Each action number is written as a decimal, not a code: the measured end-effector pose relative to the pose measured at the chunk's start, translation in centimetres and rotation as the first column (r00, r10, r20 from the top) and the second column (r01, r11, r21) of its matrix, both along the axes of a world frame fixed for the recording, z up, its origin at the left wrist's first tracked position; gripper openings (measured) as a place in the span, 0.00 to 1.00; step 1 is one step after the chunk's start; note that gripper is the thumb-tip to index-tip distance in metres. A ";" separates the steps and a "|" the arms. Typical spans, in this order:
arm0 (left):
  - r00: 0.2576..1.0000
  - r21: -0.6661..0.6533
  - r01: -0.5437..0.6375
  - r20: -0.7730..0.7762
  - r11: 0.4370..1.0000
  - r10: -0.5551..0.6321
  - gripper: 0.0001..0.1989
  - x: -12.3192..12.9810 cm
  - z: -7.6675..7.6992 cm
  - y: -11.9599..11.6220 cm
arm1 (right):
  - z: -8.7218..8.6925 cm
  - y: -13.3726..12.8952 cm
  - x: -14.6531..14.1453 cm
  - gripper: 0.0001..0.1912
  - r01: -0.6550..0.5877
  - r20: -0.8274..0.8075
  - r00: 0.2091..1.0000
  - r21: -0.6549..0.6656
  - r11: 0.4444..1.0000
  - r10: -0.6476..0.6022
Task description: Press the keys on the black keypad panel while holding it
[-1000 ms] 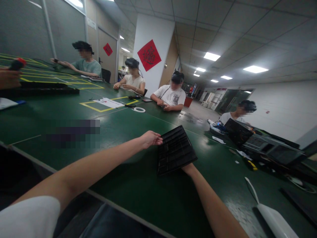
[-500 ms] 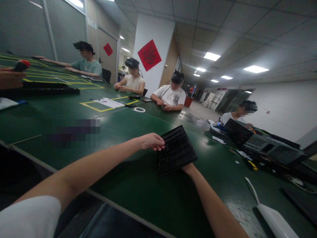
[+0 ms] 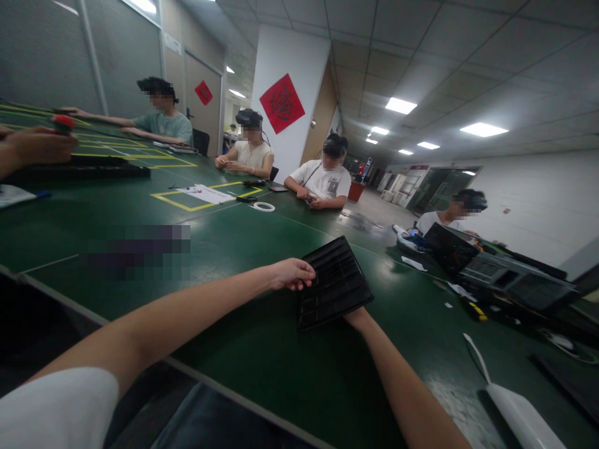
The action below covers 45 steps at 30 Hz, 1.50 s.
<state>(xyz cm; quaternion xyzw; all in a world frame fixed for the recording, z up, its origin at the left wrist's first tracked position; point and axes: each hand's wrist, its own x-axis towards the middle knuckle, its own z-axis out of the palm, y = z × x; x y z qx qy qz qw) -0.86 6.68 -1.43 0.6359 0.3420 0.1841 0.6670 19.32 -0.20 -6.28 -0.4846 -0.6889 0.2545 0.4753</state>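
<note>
Supporting tray point(image 3: 340, 274) with right hand point(image 3: 357, 318), fingers hidden; pinching with left hand point(image 3: 296, 274), contents uncertain, at tray's left; apparently unfinished.

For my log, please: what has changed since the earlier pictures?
The left hand moved slightly right over the black panel. At far left, a co-worker's hand and red-topped tool moved right; the teal-shirted co-worker reached out. The right hand still holds the panel in place.

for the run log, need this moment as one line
right hand: holds tilted black tray from below | left hand: fingers bunched at black tray, contents unclear | place: above green table
</note>
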 end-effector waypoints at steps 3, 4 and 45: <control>0.999 0.193 -0.030 -0.017 0.981 0.034 0.12 0.2 -0.1 -0.3 | 0.1 -0.1 0.1 0.22 -0.025 0.022 0.999 0.005 1.000 0.025; 0.999 0.269 -0.028 -0.035 0.963 0.039 0.12 0.2 -0.1 -0.4 | 0.1 0.0 0.0 0.23 -0.024 0.025 0.999 0.012 1.000 0.024; 0.962 0.674 0.060 -0.237 0.736 0.138 0.22 0.4 0.7 -1.2 | -0.4 -0.2 -0.1 0.29 -0.017 0.072 0.997 0.100 0.995 0.010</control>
